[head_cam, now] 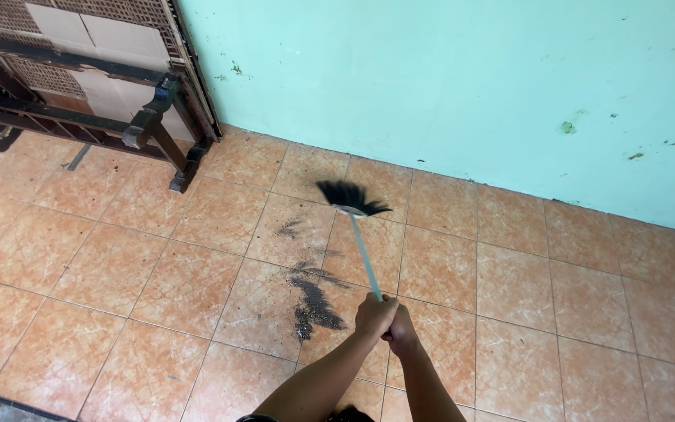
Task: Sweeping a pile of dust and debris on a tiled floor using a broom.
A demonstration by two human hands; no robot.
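Observation:
Both my hands grip the near end of a broom's pale blue handle. My left hand sits in front, and my right hand is wrapped just behind it. The broom's black bristle head is blurred and points toward the wall, low over the orange floor tiles. A dark pile of dust and dirt lies on the tiles just left of my hands, with a smaller smear farther ahead.
A pale green wall runs along the far side of the floor. A dark wooden furniture frame with a woven panel stands at the upper left, its feet on the tiles.

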